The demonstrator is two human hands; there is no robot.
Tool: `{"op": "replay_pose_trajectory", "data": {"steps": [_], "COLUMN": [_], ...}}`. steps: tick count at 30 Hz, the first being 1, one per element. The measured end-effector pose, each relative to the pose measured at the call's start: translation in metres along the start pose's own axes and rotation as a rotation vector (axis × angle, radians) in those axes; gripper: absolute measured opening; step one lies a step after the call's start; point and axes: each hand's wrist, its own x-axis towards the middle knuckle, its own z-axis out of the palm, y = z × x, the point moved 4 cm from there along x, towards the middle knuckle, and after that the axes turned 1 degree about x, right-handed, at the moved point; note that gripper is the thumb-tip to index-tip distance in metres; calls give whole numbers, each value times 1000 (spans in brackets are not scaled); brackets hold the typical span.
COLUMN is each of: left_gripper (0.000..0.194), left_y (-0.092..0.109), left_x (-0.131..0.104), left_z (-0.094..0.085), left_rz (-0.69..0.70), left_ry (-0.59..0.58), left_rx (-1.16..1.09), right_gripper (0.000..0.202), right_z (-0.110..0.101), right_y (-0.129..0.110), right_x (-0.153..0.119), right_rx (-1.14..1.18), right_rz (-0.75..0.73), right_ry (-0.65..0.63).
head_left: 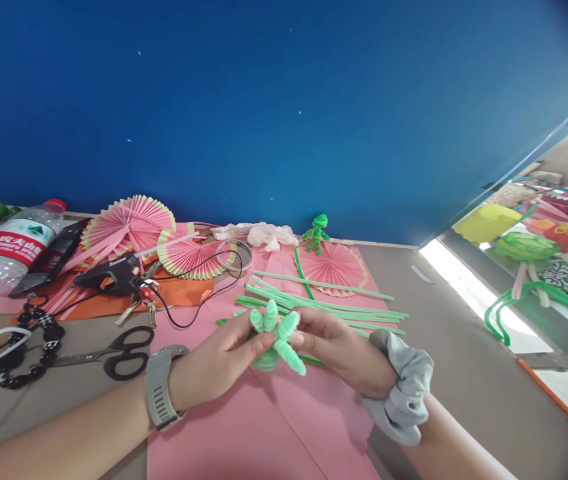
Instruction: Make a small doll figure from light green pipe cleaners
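Note:
Between my two hands is a light green pipe cleaner figure [288, 325] with several stubby coiled limbs. My left hand [234, 350] pinches its left side between thumb and fingers. On the other side, my right hand [331, 343] is closed on it near the right limbs. Part of the figure is hidden behind my fingers. Beyond my hands lie several loose green pipe cleaners [364, 312] on pink paper [244, 433]. A darker green pipe cleaner figure [319, 233] stands near the blue wall, beside a folded pink paper fan [339, 268].
At left are scissors [127, 350], a glue gun [109, 275] with its cord, keys [150, 303], a black bead bracelet [29, 347] and a plastic bottle [17, 247]. More pink paper fans [131, 230] and a roll of tape [234, 255] lie at the back. A blue panel [284, 120] rises behind the table.

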Motion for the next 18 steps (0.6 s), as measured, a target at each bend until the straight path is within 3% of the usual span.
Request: {"op": "replay_pose_trajectory", "data": {"steps": [5, 10, 18], "left_gripper": [25, 21, 13], "left_y": [5, 13, 8], "left_x": [-1, 2, -3], "left_z": [1, 4, 6], "left_rz": [8, 91, 96], "left_ry": [-99, -130, -135], "left_rx": [80, 243, 579], "right_gripper": [26, 20, 16], "right_z": [4, -2, -7], "right_y": [3, 4, 13], "right_x": [-1, 0, 0], "right_rx": [201, 78, -79], "right_rz": [45, 180, 310], "right_ry": [-26, 45, 17]}}
